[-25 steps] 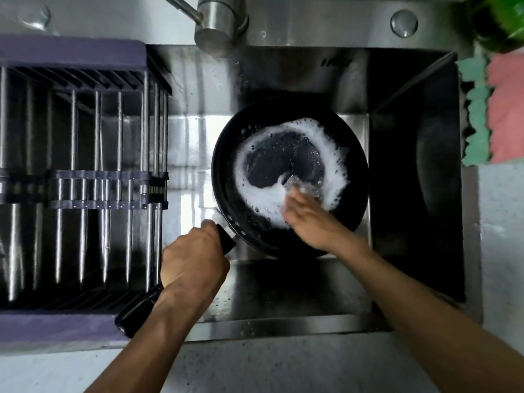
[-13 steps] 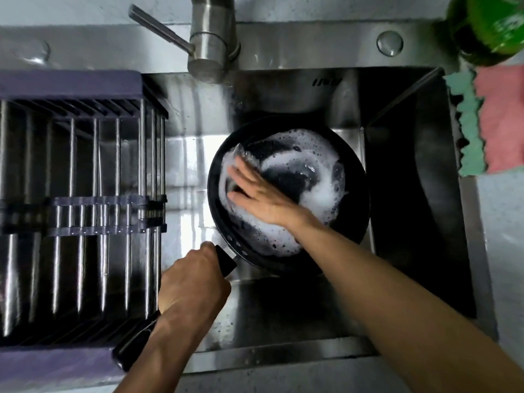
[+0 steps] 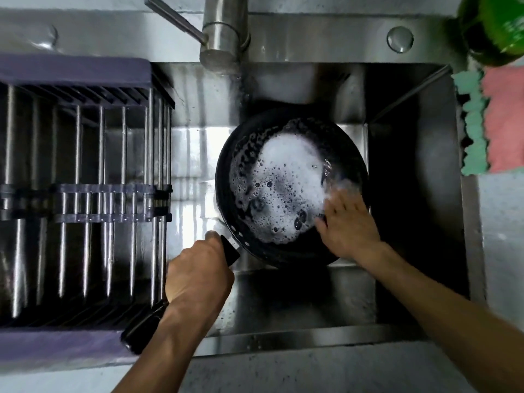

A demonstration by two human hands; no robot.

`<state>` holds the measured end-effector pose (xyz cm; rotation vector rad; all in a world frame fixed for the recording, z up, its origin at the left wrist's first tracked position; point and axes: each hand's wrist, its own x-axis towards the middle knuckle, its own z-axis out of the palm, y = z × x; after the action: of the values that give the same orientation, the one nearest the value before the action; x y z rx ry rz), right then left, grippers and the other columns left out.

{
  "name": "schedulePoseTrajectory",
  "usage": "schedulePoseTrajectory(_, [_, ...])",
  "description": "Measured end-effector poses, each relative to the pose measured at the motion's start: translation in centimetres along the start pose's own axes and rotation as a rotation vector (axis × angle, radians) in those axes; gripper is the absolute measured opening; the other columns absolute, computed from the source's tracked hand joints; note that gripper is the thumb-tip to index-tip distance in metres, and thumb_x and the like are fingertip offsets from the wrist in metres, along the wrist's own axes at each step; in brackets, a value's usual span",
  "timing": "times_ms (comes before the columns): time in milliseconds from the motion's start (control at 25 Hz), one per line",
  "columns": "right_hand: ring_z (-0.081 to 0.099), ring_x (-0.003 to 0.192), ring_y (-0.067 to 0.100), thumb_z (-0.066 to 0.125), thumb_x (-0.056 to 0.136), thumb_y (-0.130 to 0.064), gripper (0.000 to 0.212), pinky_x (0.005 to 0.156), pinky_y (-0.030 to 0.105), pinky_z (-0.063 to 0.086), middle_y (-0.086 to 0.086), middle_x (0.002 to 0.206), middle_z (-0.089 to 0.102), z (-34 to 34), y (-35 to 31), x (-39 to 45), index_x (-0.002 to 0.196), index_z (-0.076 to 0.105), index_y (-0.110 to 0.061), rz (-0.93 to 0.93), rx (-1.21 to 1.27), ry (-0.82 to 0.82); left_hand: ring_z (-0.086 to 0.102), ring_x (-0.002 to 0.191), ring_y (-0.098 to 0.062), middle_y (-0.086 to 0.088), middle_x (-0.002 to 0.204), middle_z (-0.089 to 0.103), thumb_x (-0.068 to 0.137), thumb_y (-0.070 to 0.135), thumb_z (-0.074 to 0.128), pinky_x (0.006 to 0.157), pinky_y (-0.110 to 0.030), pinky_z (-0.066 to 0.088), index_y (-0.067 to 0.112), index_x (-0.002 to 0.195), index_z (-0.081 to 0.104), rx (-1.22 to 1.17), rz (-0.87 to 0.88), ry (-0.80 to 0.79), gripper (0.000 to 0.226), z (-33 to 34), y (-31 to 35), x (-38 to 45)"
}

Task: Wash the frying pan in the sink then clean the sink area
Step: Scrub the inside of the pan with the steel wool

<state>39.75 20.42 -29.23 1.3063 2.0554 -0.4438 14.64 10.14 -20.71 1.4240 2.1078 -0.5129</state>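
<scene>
A black frying pan sits in the steel sink, its inside covered with white foam. My left hand is wrapped around the pan's black handle, which sticks out toward the sink's front edge. My right hand lies flat on the pan's right inner wall, fingers blurred in the foam. A scrubber under that hand is hidden; only suds show at the fingertips.
A purple-framed metal drying rack spans the sink's left half. The steel tap stands at the back above the pan. A green bottle and a pink-and-green cloth lie on the counter at the right.
My right hand swept from the pan's left side across to its right wall, spreading foam over the whole base. My left hand kept its grip on the handle.
</scene>
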Motion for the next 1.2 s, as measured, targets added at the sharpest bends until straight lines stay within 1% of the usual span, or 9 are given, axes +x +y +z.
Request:
schedulePoseTrajectory(120, [0.016,0.153,0.022,0.015,0.103,-0.056,0.065,0.124,0.037,0.004,0.007,0.164,0.029,1.3,-2.0,-3.7,0.148,0.045,-0.019,-0.129,0.254,-0.089,0.058,0.074,-0.021,-0.001,0.087,0.061,0.083,0.017,0.061,0.059,-0.03,0.039,0.017,0.112,0.05,-0.006,0.002,-0.006,0.031,0.2,0.0,0.3])
schedulePoseTrajectory(200, [0.026,0.15,0.024,0.013,0.102,-0.055,0.067,0.122,0.036,0.011,0.007,0.159,0.038,0.1,-3.4,-4.4,0.146,0.048,-0.018,-0.073,0.219,-0.026,0.058,0.075,-0.022,-0.002,0.087,0.06,0.083,0.017,0.062,0.059,-0.03,0.039,0.017,0.113,0.05,-0.005,-0.011,-0.013,0.032,0.2,-0.1,0.3])
schedulePoseTrajectory(280, [0.03,0.148,0.023,0.019,0.102,-0.053,0.063,0.119,0.025,0.014,0.005,0.158,0.04,-0.2,-5.2,-4.9,0.146,0.048,-0.019,-0.22,0.444,-0.042,0.057,0.075,-0.023,-0.002,0.088,0.059,0.082,0.016,0.062,0.06,-0.03,0.038,0.016,0.113,0.05,-0.005,-0.018,-0.014,0.033,0.2,-0.1,0.3])
schedulePoseTrajectory(560, [0.023,0.151,0.015,0.02,0.106,-0.052,0.063,0.116,0.013,0.01,-0.001,0.162,0.032,0.3,-3.0,-5.4,0.153,0.041,-0.016,-0.266,0.563,-0.2,0.065,0.09,-0.027,-0.005,0.098,0.064,0.08,0.017,0.065,0.064,-0.031,0.038,0.015,0.113,0.051,-0.016,-0.018,-0.029,0.036,0.5,0.1,0.4])
schedulePoseTrajectory(720, [0.021,0.152,0.022,0.003,0.092,-0.069,0.087,0.123,0.038,0.017,0.006,0.165,0.026,1.2,-2.6,-4.6,0.154,0.032,-0.015,-0.233,0.305,-0.137,0.065,0.091,-0.026,-0.004,0.098,0.064,0.082,0.018,0.065,0.064,-0.03,0.039,0.017,0.115,0.05,-0.009,-0.034,-0.023,0.036,0.6,0.0,0.5])
schedulePoseTrajectory(800, [0.005,0.155,0.021,0.005,0.097,-0.066,0.083,0.125,0.04,0.005,0.007,0.169,0.009,0.3,-2.0,-1.9,0.158,0.02,-0.013,-0.132,0.336,-0.182,0.065,0.09,-0.025,-0.003,0.098,0.064,0.082,0.018,0.064,0.064,-0.03,0.039,0.017,0.114,0.049,-0.003,-0.026,-0.024,0.035,0.9,0.0,0.3])
schedulePoseTrajectory(920, [-0.005,0.154,0.022,0.014,0.105,-0.054,0.07,0.123,0.04,-0.006,0.013,0.168,0.003,-3.3,-5.2,5.6,0.156,0.022,-0.007,0.074,0.536,0.032,0.064,0.088,-0.022,0.0,0.097,0.063,0.082,0.018,0.062,0.063,-0.029,0.038,0.019,0.113,0.049,0.009,-0.028,-0.02,0.034,1.0,-0.1,0.4])
schedulePoseTrajectory(1120, [-0.014,0.151,0.008,0.025,0.108,-0.048,0.058,0.118,0.026,-0.016,-0.014,0.162,-0.013,-1.4,-8.1,4.4,0.16,0.011,-0.027,-0.394,0.66,-0.023,0.064,0.089,-0.022,-0.001,0.096,0.062,0.082,0.018,0.061,0.063,-0.03,0.038,0.019,0.112,0.049,-0.008,-0.021,-0.027,0.032,0.9,-0.3,0.5])
schedulePoseTrajectory(1200, [-0.017,0.152,0.014,0.022,0.108,-0.05,0.06,0.119,0.035,-0.014,-0.009,0.164,-0.02,-2.5,-5.3,6.5,0.16,0.0,-0.031,-0.134,0.681,0.019,0.064,0.091,-0.023,-0.001,0.098,0.063,0.082,0.018,0.06,0.063,-0.03,0.039,0.019,0.113,0.048,-0.016,-0.013,-0.033,0.033,0.9,-0.2,0.5])
